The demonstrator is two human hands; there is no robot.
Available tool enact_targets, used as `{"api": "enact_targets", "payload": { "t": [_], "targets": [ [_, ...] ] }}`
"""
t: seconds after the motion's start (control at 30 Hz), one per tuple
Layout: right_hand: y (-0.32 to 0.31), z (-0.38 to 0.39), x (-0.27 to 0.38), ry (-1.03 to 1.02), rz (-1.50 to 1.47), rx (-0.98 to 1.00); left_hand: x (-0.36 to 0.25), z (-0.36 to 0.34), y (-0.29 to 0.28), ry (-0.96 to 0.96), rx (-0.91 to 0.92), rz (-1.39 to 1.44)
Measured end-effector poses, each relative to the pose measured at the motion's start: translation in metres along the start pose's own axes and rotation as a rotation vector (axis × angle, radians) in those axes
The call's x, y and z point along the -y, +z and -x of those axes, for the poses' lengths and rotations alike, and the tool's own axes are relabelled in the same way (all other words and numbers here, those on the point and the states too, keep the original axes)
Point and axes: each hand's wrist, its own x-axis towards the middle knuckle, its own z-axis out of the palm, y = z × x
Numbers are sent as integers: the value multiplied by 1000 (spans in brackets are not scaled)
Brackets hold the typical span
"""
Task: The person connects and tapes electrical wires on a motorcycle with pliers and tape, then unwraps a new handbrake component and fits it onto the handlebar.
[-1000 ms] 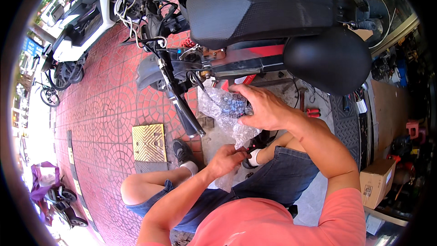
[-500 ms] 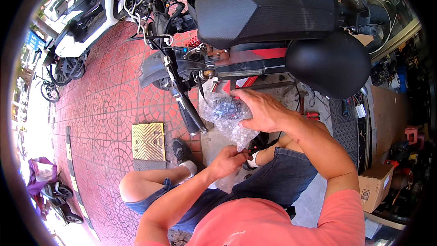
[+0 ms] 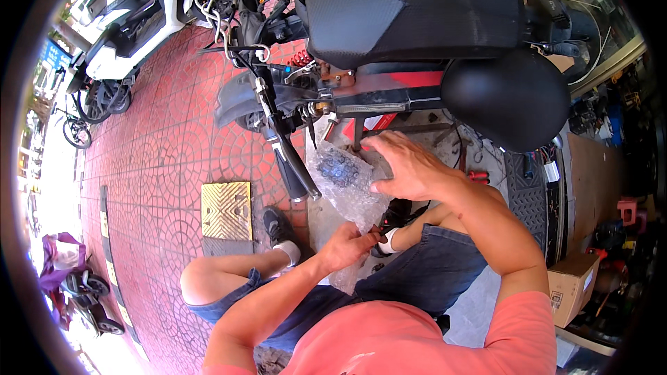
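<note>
A bubble-wrap bundle (image 3: 354, 194) hangs in front of me, and a dark, bluish item (image 3: 338, 170) shows through its upper part. My left hand (image 3: 346, 246) is closed round the narrowed lower end of the wrap, and the loose tail dangles below the fist. To the bundle's right is my right hand (image 3: 417, 170), thumb and fingers apart. The thumb tip is at the wrap's edge; whether it touches I cannot tell. What exactly the wrapped item is stays blurred by the plastic.
An electric scooter with a black seat (image 3: 417, 14) stands just beyond, its handlebar (image 3: 281, 139) close to the bundle's left. Red-handled pliers (image 3: 478, 176) lie on the floor at right. A cardboard box (image 3: 572, 288) stands lower right, a yellow ramp plate (image 3: 226, 211) at left.
My right hand's fingers have come off the bundle and spread apart. The bundle's upper part has swung slightly, while my left hand keeps its grip on the lower end.
</note>
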Motion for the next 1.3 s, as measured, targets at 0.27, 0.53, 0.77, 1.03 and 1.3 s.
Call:
{"api": "enact_targets", "payload": {
  "t": [0.27,0.53,0.77,1.03,1.3],
  "targets": [
    [-30,28,-3,122,-316,510,8,4,-4,32,15,172],
    [-12,42,16,-191,-272,326,-33,25,-10,-49,111,388],
    [-25,44,44,-159,-214,412,-54,56,-3,-86,96,439],
    [-33,52,84,-540,-128,-58,-116,114,16,-1,-2,16],
    [-61,56,119,-527,-51,135,-155,152,20,126,-67,-445]
  ]
}}
